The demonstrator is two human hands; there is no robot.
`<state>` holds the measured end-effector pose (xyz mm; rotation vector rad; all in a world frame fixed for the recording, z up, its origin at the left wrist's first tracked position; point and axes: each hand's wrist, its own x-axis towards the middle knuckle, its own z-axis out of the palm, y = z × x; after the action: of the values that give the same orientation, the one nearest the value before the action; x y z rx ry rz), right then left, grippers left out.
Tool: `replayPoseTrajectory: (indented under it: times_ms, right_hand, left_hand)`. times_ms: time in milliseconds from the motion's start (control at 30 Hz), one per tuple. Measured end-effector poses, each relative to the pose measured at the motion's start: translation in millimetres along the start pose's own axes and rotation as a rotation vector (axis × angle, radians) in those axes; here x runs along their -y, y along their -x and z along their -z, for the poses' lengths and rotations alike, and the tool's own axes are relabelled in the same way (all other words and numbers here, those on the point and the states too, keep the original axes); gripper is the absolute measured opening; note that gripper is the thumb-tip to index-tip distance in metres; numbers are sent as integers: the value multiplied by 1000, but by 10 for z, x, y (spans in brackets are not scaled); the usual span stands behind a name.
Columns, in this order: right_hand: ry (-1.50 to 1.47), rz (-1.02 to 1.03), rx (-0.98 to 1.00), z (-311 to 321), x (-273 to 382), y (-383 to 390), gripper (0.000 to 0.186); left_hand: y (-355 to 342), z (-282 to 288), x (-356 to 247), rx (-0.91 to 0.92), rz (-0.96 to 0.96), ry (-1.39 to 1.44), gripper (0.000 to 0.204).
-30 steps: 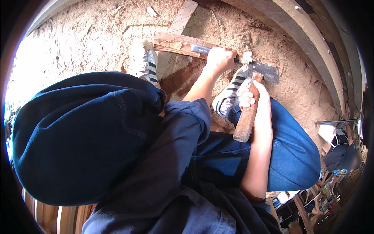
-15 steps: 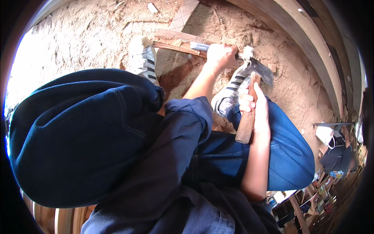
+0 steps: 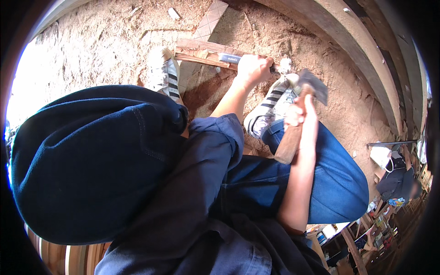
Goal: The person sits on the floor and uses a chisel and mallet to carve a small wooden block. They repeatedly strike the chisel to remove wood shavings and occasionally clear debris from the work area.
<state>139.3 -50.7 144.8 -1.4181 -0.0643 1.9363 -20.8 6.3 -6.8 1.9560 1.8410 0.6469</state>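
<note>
My left hand [image 3: 253, 71] is closed round a chisel, whose flat metal blade [image 3: 229, 58] lies along a reddish-brown wooden beam [image 3: 198, 51]. Past my fist, the chisel's pale, frayed butt end [image 3: 285, 64] sticks out to the right. Wrapped round a wooden handle, my right hand [image 3: 303, 114] holds a hammer [image 3: 288, 145]. Its dark metal head [image 3: 316, 87], smeared by motion, is just right of the chisel's butt and apart from it. The blade's cutting edge is too small to make out.
My striped shoes [image 3: 166, 75] stand either side of the chisel, on ground strewn with shavings. A tile strip [image 3: 211, 20] lies beyond the beam. Long curved-looking timbers [image 3: 353, 41] edge the right. Another person [image 3: 398, 181] is at the far right, near cluttered goods.
The hammer head has moved right, away from the chisel's butt end, widening the gap. My left hand keeps its grip on the chisel; the whole view has shifted slightly.
</note>
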Motion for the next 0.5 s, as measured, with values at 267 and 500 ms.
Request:
replayPoseTrajectory:
  times_ms: [267,500]
  right_hand:
    - [141,117,-128,-25,-69,-47,28]
    - [-22,72,-24,-47,-10,8,31]
  left_hand:
    - [8,-103,-73,-54,-21,18,12]
    - [-12,-45,-126,59,18,-39,19]
